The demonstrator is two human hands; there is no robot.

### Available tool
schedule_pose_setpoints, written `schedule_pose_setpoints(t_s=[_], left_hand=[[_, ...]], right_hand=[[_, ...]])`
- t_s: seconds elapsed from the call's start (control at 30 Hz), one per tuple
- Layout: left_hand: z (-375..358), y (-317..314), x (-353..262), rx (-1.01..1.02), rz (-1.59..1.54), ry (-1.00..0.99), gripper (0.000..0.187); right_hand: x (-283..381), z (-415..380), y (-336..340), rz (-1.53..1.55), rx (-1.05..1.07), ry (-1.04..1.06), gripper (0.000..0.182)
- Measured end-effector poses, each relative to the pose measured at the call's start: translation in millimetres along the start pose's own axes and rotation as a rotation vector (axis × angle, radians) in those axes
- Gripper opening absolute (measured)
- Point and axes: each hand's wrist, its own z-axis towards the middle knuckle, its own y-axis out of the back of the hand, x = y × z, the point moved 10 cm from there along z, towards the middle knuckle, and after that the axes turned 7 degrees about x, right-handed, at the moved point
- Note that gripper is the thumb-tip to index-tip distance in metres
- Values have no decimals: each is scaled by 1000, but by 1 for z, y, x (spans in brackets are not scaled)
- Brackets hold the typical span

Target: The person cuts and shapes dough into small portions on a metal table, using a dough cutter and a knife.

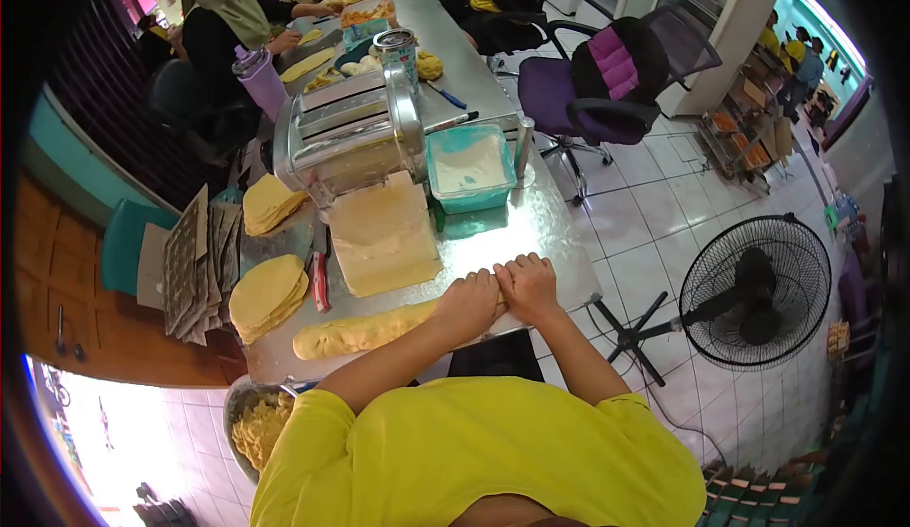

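Two bare hands meet at the near edge of the metal table (569,276) in the head view, both at the right-hand end of a long roll of yellow dough (365,330). The roll's long axis runs mostly sideways, roughly along the near edge, and its visible length reaches out to the left of the hands, ending in a blunt, rounded tip. The left hand (466,305) is the nearer one to that exposed length; its fingers are curled down and it appears to grip the roll near its covered end. The right hand (528,287) sits close beside it, farther to the right, fingers curled too; its palm side is hidden, so I cannot tell whether it has hold of any dough.

Beyond the roll, a flat dough sheet (384,238) lies in front of the rolling machine (351,138), its far end against the machine's base. A teal tub of white powder (469,169) stands to the right of the machine, with an upright metal post (523,148) just beside it. Left of the sheet are a red-handled knife (319,285) and two stacks of dough rounds, the far stack (272,205) and the near stack (268,297). Below the table's left corner, a bowl (233,432) holds a crumbly yellow mass (261,430). Farther up the table, a co-worker's hand (284,43) is near some flat dough pieces (306,64).
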Motion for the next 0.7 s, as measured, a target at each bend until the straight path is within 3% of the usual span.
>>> schedule_pose_setpoints(t_s=[0.3,0.4,0.47,0.6,0.7], left_hand=[[-2,5,-8,-184,-81,-30,38],[-6,16,-20,-219,3,-73,38],[-7,21,-27,-237,56,-98,42],[2,14,-24,-146,1,-81,43],[5,5,-21,-174,25,-76,40]], right_hand=[[10,-10,33,-67,-159,55,35],[4,-20,36,29,-125,43,31],[-31,-26,24,441,-104,-176,24],[-56,-34,20,318,-129,-173,28],[-34,-33,1,298,-127,-142,31]])
